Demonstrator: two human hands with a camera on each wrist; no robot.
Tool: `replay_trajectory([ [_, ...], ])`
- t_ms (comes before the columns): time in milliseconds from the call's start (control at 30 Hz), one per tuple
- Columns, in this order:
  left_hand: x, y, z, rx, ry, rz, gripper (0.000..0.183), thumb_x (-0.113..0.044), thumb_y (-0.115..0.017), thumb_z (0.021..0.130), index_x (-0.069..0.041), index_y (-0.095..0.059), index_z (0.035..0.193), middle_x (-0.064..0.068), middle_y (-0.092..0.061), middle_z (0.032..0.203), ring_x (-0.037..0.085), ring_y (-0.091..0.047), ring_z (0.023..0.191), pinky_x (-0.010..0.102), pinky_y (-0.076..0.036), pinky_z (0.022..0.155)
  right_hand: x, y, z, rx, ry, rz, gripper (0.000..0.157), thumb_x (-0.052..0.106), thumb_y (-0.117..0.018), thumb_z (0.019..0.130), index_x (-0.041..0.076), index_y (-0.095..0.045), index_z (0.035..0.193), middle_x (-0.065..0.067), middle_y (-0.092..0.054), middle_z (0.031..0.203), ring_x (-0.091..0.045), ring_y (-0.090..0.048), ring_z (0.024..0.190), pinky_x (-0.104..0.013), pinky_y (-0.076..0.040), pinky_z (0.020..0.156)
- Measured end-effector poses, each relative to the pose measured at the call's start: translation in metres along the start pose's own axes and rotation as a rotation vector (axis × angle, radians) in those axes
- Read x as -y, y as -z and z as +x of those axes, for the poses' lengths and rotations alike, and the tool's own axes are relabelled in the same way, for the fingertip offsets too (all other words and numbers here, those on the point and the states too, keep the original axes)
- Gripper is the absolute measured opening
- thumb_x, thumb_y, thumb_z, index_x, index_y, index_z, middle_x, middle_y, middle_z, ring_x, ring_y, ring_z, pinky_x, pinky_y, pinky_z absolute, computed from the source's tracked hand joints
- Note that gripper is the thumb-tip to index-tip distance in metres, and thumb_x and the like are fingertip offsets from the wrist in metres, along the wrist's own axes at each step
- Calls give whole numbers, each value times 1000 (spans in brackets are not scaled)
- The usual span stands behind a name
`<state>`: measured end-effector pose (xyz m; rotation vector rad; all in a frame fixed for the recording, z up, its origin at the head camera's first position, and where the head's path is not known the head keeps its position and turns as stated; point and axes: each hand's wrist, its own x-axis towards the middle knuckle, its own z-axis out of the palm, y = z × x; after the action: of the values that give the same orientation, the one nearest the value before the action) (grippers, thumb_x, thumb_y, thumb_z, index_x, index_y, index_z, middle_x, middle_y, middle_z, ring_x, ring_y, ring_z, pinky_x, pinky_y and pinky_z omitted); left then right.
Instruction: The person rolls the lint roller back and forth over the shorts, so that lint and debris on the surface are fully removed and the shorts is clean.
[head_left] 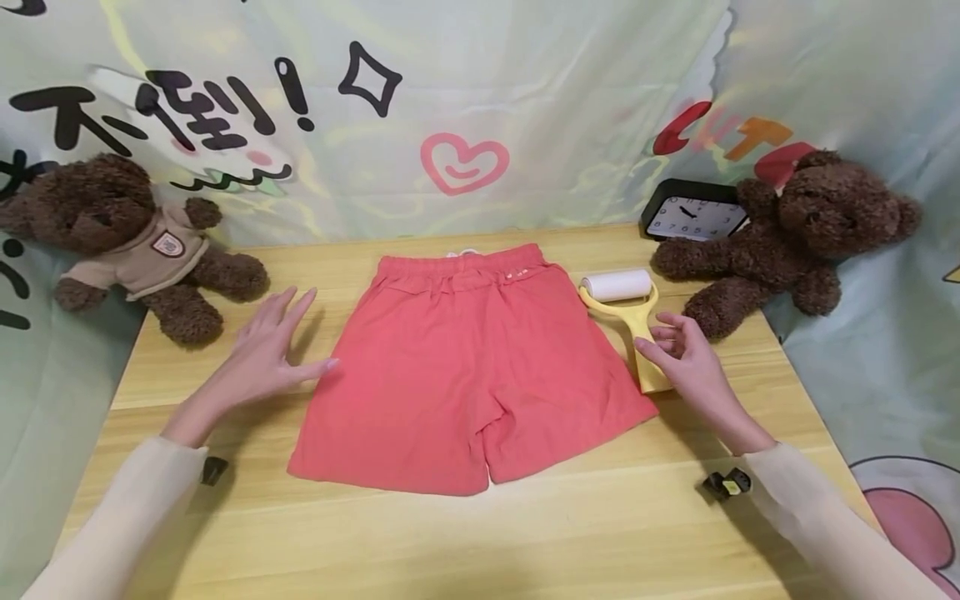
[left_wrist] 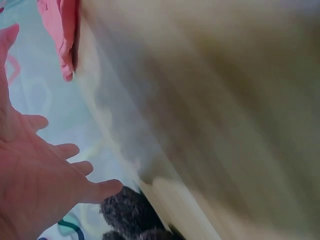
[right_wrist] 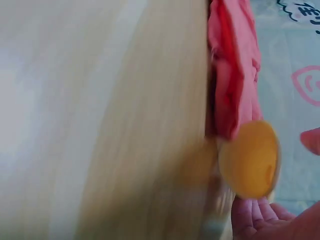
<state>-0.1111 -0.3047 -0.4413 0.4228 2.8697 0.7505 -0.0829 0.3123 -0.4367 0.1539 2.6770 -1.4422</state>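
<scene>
Coral-red shorts (head_left: pixel 450 367) lie spread out on the wooden table, waistband toward the back wall. My left hand (head_left: pixel 262 350) hovers with spread fingers beside their left edge, thumb tip overlapping that edge in the head view. In the left wrist view the same hand (left_wrist: pixel 40 175) shows a bare palm and holds nothing. A lint roller (head_left: pixel 637 321) with a yellow handle and white roll lies along the right edge of the shorts. Around its handle (right_wrist: pixel 250 160) is my right hand (head_left: pixel 690 358), fingertips close beside it and the thumb (right_wrist: pixel 311 141) standing apart from it.
One brown teddy bear in a beige shirt (head_left: pixel 168 250) sits at the left back. A second brown bear (head_left: pixel 772 237) leans at the right, beside a black-framed clock (head_left: pixel 693 212). Printed cloth (head_left: pixel 547 108) hangs behind the wooden table (head_left: pixel 525 542).
</scene>
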Motion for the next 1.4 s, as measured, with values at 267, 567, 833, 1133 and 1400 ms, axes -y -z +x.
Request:
replay_trajectory([
  [267, -3, -5, 37, 62, 6, -3, 115, -62, -79, 93, -21, -13, 178, 24, -2, 180, 54, -1, 162, 89, -7, 113, 3, -18, 10, -13, -72, 232, 60, 14, -71, 106, -10, -38, 151, 7, -72, 105, 2, -69, 85, -22, -58, 66],
  [567, -13, -16, 59, 131, -41, 79, 113, -73, -70, 94, -20, -16, 178, 25, 2, 180, 53, 5, 163, 85, -1, 116, 13, -27, 15, -187, -2, 257, 48, 5, -69, 102, -9, -46, 142, 14, -68, 96, 0, -66, 79, -16, -53, 67],
  [833, -18, -27, 48, 121, -98, 164, 114, -72, -71, 94, -18, -15, 177, 29, -5, 178, 55, -2, 161, 84, -4, 116, 50, -34, 32, -140, 132, 215, 44, 2, -73, 98, -7, -52, 136, 8, -69, 96, -3, -64, 69, -18, -51, 58],
  [1133, -17, -42, 29, 56, -122, 179, 125, -75, -76, 88, -17, -11, 178, 28, -11, 177, 54, -6, 161, 83, -6, 115, 86, -63, 57, -4, 189, 229, 40, 8, -77, 98, -5, -60, 131, -9, -73, 99, -14, -66, 67, -24, -53, 55],
  [1400, -19, -54, 12, 10, -72, 141, 126, -75, -77, 87, -13, -16, 177, 29, -11, 177, 53, -4, 162, 81, -3, 117, 108, -93, 77, 84, 267, 203, 34, 8, -83, 96, 1, -74, 128, -15, -75, 118, -17, -69, 93, -23, -57, 71],
])
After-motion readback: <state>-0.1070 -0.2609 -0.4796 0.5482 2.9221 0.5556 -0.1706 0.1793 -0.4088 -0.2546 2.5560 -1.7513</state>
